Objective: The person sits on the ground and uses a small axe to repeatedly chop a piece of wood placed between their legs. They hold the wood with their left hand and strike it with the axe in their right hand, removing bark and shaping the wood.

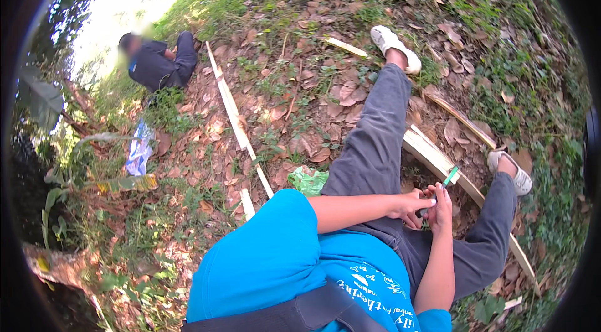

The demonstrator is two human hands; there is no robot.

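Observation:
My left hand (405, 205) and my right hand (441, 206) are close together over my lap, fingers curled. Between them is a slim stick-like thing (451, 175) with a bright green end that sticks up past my right fingers. A dark part of it shows between the hands. Its kind cannot be made out. My right hand is closed round it, and my left fingers are closed at its dark end. Just beyond the hands, a pale split length of wood (432, 155) lies on the ground between my legs.
Long pale wood strips (226, 99) lie to the left, and a shorter piece (346, 47) lies by my far shoe. A green plastic bag (308, 180) is beside my thigh. A white-and-blue bag (139, 149) lies farther left, near another person (158, 64) sitting. Dry leaves cover the ground.

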